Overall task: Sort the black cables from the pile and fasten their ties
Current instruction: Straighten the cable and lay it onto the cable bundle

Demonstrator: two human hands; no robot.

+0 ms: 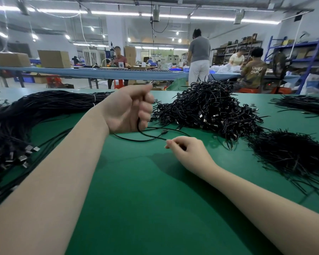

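My left hand (129, 109) is raised above the green table (136, 190), fingers curled round a thin black cable (147, 138) that loops down onto the table. My right hand (186, 150) rests on the table and pinches the same cable's end between thumb and fingers. Just behind both hands lies a tangled pile of coiled black cables (206, 109). A long bundle of straight black cables (35, 111) with metal plugs stretches along the left. A heap of black ties (293, 153) sits at the right.
Another spread of black ties (306, 105) lies at the far right. Behind the table runs a blue workbench (99, 73) with cardboard boxes, and several people work there. Blue shelving (311, 57) stands at the right.
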